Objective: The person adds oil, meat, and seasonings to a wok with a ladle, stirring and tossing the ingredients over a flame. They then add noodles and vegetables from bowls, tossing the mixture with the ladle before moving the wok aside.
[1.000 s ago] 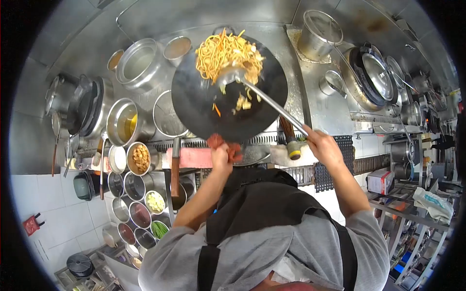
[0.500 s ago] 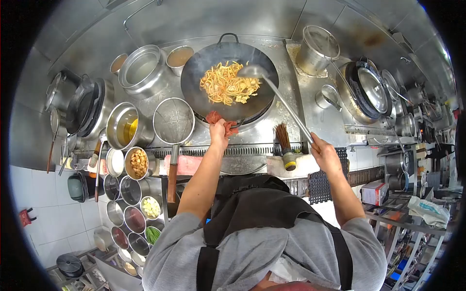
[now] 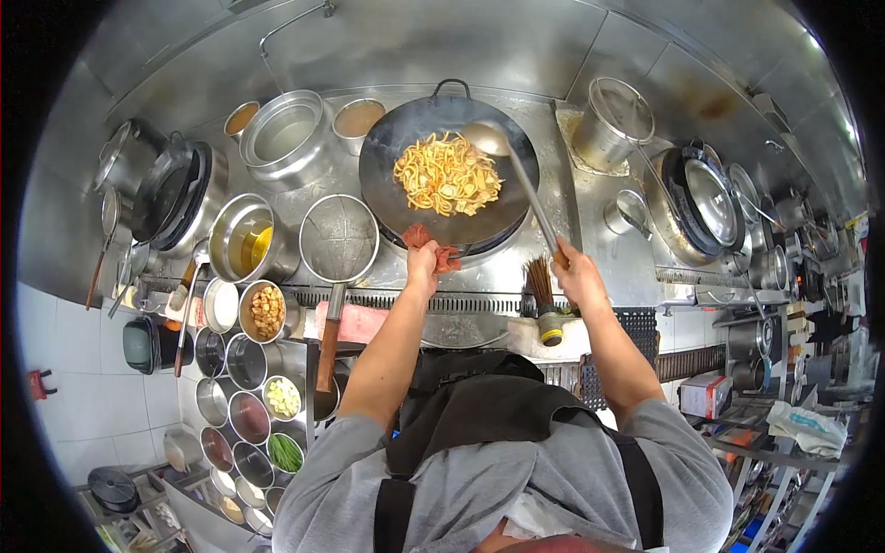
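A dark wok [image 3: 380, 175] sits on the burner, with a heap of noodles [image 3: 449, 177] mixed with pale pieces in it. At the wok's near edge, my left hand [image 3: 422, 267] is closed around a red cloth [image 3: 445, 259], which lies against the near loop handle; the fingers' grip is partly covered. My right hand [image 3: 581, 278] is wrapped round the handle end of a long metal ladle [image 3: 527, 180]. The ladle's bowl is inside the wok at the far right, just beside the noodles.
Left of the wok are a wire strainer [image 3: 339, 241], a pot of yellow oil [image 3: 230, 241] and a large pot [image 3: 284, 166]. Several ingredient tins [image 3: 282, 396] stand lower left. A bristle brush [image 3: 544, 309] lies near my right hand. Rightward are a tall pot [image 3: 604, 138] and another wok station [image 3: 682, 207].
My right hand has moved left and toward the wok with the ladle. The noodles are heaped more compactly. My left hand stays at the wok's near handle; the whole view has shifted slightly.
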Tool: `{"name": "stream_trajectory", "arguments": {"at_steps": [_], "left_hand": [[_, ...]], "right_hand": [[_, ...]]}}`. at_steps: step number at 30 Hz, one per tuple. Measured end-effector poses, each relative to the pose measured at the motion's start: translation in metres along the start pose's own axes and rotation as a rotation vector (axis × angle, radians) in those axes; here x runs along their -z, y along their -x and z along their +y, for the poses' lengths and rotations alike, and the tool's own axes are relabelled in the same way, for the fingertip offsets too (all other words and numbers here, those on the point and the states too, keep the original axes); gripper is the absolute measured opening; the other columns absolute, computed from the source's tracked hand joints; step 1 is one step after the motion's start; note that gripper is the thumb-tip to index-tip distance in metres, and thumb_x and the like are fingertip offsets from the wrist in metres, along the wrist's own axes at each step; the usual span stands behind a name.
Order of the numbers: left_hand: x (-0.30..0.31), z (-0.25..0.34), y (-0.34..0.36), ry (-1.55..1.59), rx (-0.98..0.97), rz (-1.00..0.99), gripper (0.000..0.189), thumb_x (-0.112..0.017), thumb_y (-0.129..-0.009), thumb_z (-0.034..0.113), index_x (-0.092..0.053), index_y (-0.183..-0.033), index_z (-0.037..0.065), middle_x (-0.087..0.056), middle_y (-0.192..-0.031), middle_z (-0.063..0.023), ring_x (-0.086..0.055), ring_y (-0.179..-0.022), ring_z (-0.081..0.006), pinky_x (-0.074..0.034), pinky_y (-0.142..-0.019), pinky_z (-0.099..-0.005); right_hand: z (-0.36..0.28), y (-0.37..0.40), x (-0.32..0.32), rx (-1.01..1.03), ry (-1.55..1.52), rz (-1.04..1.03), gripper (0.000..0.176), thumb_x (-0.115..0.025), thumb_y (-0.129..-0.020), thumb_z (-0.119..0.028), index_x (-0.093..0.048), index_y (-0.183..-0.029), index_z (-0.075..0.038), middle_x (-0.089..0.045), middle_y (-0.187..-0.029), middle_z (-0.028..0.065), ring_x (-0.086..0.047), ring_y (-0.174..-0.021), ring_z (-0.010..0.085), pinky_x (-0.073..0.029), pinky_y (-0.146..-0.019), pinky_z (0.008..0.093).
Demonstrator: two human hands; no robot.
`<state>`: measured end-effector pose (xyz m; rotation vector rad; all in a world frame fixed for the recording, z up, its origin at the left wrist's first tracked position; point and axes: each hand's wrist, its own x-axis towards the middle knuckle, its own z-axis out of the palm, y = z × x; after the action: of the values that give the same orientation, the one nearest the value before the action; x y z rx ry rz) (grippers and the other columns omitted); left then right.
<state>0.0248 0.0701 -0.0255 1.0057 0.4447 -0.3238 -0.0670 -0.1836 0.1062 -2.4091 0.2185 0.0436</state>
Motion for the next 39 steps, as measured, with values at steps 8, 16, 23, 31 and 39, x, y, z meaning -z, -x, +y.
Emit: {"name": "stream_trajectory", "arguments": {"at_steps": [8, 16, 23, 31, 39], "left_hand": [[-0.003, 0.01, 0.009, -0.07, 0.046, 0.008, 0.019, -0.042, -0.081, 0.008, -0.057, -0.09, 0.0, -0.065, -0.078, -0.0138, -0.064, -0.057, -0.0259, -0.042, -0.036, -0.0277], [0.0, 0.014, 0.012, -0.09, 0.082, 0.064, 0.035, -0.046, -0.09, 0.033, -0.057, -0.079, 0.002, -0.057, -0.061, -0.0056, -0.061, -0.05, -0.0208, -0.04, -0.035, -0.0274], [0.075, 0.018, 0.068, -0.074, -0.323, 0.414, 0.032, -0.059, -0.084, 0.026, -0.047, -0.103, 0.003, -0.058, -0.074, -0.0084, -0.055, -0.055, -0.0163, -0.047, -0.049, -0.03], [0.173, -0.038, 0.073, -1.098, -0.22, 0.546, 0.055, -0.069, -0.068, 0.025, -0.044, -0.109, -0.002, -0.06, -0.097, -0.028, -0.057, -0.096, -0.0437, -0.045, -0.085, -0.0453], [0.181, -0.038, 0.079, -1.394, -0.117, 0.655, 0.069, -0.071, -0.065, 0.033, -0.043, -0.118, -0.001, -0.054, -0.116, -0.0259, -0.052, -0.108, -0.0381, -0.042, -0.091, -0.0418]], "right_hand": [[-0.04, -0.073, -0.027, -0.196, -0.136, -0.178, 0.059, -0.056, -0.074, -0.01, -0.043, -0.131, -0.006, -0.064, -0.084, 0.0189, -0.063, -0.065, 0.0289, -0.05, -0.066, 0.037], [-0.003, -0.043, -0.005, 0.375, 0.237, -0.122, 0.049, -0.055, -0.075, -0.008, -0.051, -0.124, -0.008, -0.062, -0.09, 0.0226, -0.061, -0.08, 0.0379, -0.048, -0.072, 0.0431], [0.016, -0.019, 0.023, 0.225, 0.226, 0.019, 0.048, -0.055, -0.076, -0.009, -0.049, -0.123, -0.005, -0.061, -0.092, 0.0242, -0.057, -0.089, 0.0402, -0.046, -0.079, 0.0463], [-0.006, -0.043, -0.012, -0.181, -0.112, -0.206, 0.055, -0.059, -0.073, -0.012, -0.048, -0.126, -0.003, -0.063, -0.085, 0.0238, -0.061, -0.084, 0.0381, -0.047, -0.076, 0.0417], [0.003, 0.003, 0.025, 0.03, 0.033, -0.135, 0.051, -0.061, -0.074, -0.013, -0.052, -0.124, -0.007, -0.061, -0.088, 0.0261, -0.062, -0.085, 0.0376, -0.048, -0.075, 0.0373]]}}
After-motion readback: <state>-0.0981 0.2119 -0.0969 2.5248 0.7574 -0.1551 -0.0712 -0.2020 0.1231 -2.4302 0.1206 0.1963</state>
